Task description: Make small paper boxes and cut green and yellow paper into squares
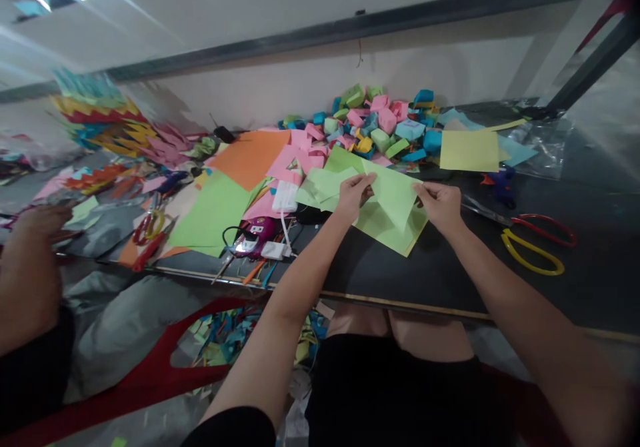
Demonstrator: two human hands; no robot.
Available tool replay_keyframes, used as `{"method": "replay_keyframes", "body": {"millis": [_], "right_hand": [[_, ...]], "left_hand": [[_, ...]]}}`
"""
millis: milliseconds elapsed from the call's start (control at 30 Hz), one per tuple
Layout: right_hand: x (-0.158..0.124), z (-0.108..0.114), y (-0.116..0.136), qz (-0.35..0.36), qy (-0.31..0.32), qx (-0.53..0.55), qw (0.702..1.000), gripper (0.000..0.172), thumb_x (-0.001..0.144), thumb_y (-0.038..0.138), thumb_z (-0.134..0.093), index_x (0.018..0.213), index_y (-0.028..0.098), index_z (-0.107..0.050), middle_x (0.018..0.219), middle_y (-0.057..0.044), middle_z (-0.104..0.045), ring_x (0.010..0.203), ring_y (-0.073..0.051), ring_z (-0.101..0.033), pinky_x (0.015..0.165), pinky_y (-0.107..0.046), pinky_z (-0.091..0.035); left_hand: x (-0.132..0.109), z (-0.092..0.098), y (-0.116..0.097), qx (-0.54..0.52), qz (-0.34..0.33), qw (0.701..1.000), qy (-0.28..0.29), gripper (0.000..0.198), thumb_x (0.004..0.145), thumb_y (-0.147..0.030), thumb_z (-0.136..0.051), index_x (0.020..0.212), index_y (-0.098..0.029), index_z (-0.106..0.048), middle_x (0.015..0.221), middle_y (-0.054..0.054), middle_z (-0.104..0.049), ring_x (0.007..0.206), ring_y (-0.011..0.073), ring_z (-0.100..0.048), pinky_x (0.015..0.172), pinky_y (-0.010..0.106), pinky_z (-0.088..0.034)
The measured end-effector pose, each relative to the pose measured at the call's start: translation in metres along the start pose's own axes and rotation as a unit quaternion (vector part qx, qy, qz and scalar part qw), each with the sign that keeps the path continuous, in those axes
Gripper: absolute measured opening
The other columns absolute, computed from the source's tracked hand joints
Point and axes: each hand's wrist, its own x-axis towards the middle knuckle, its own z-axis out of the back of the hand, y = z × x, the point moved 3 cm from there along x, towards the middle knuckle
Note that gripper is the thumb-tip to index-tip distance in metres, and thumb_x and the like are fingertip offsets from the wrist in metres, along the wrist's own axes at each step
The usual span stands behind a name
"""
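A light green sheet of paper (pixel 393 190) is stretched between my two hands, above the dark table. My left hand (pixel 354 194) pinches its left side with thumb and fingers. At the right edge, my right hand (pixel 440 202) pinches the same sheet. More pale green paper (pixel 385 224) lies beneath it on the table, partly hidden. To the right of my right hand rest large scissors (pixel 533 234) with one red and one yellow handle. A yellow sheet (pixel 470 150) lies just beyond that hand.
Folded paper pieces (pixel 383 120) in several colours are heaped by the wall. Left of me lie green sheets (pixel 215 210), an orange sheet (pixel 253 157) and a purple power strip (pixel 255 237). A co-worker's arm (pixel 30 260) reaches in at far left. Paper scraps (pixel 225 334) fill the space below the table.
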Motion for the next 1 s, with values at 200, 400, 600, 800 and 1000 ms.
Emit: {"method": "replay_keyframes", "body": {"millis": [200,400,600,800,1000], "right_hand": [[-0.001,-0.002,-0.002,0.003,0.025,-0.018,1.000,0.054,0.082,0.068,-0.068,0.057,0.020,-0.062,0.049,-0.001,-0.059,0.049,-0.015,-0.053,0.050,-0.029,-0.036],[0.000,-0.002,-0.001,0.008,0.029,-0.034,0.999,0.053,0.082,0.066,-0.066,0.056,0.021,-0.060,0.049,0.000,-0.057,0.049,-0.015,-0.053,0.051,-0.028,-0.034],[0.001,-0.002,-0.005,0.003,0.025,-0.030,0.999,0.050,0.081,0.066,-0.067,0.059,0.021,-0.064,0.050,0.000,-0.057,0.050,-0.015,-0.053,0.052,-0.028,-0.035],[0.000,-0.002,-0.003,0.008,0.022,-0.041,0.999,0.057,0.081,0.071,-0.067,0.055,0.021,-0.060,0.048,0.001,-0.053,0.049,-0.014,-0.051,0.052,-0.029,-0.033],[-0.001,-0.005,-0.003,-0.003,0.033,-0.011,0.999,0.057,0.081,0.073,-0.068,0.059,0.020,-0.064,0.051,0.000,-0.059,0.049,-0.015,-0.054,0.052,-0.029,-0.038]], "left_hand": [[0.005,0.003,-0.001,-0.019,-0.014,0.999,-0.037,0.037,0.070,-0.027,-0.092,0.061,-0.019,-0.057,0.054,-0.009,-0.050,0.047,0.0034,-0.048,0.052,0.019,-0.042],[0.011,0.009,-0.002,-0.017,-0.034,0.997,-0.069,0.036,0.075,-0.034,-0.090,0.064,-0.020,-0.060,0.056,-0.008,-0.053,0.050,0.0048,-0.051,0.053,0.020,-0.042],[0.012,0.013,0.000,0.004,-0.054,0.996,-0.077,0.033,0.074,-0.043,-0.092,0.071,-0.021,-0.067,0.057,-0.008,-0.054,0.053,0.0070,-0.055,0.059,0.023,-0.047],[0.014,0.017,0.003,-0.005,-0.065,0.995,-0.079,0.034,0.073,-0.052,-0.089,0.086,-0.023,-0.076,0.068,-0.005,-0.064,0.059,0.0069,-0.060,0.059,0.024,-0.049],[0.010,0.018,0.003,-0.013,-0.097,0.989,-0.115,0.039,0.074,-0.056,-0.087,0.086,-0.021,-0.075,0.073,-0.004,-0.068,0.057,0.0064,-0.059,0.055,0.025,-0.047]]}}
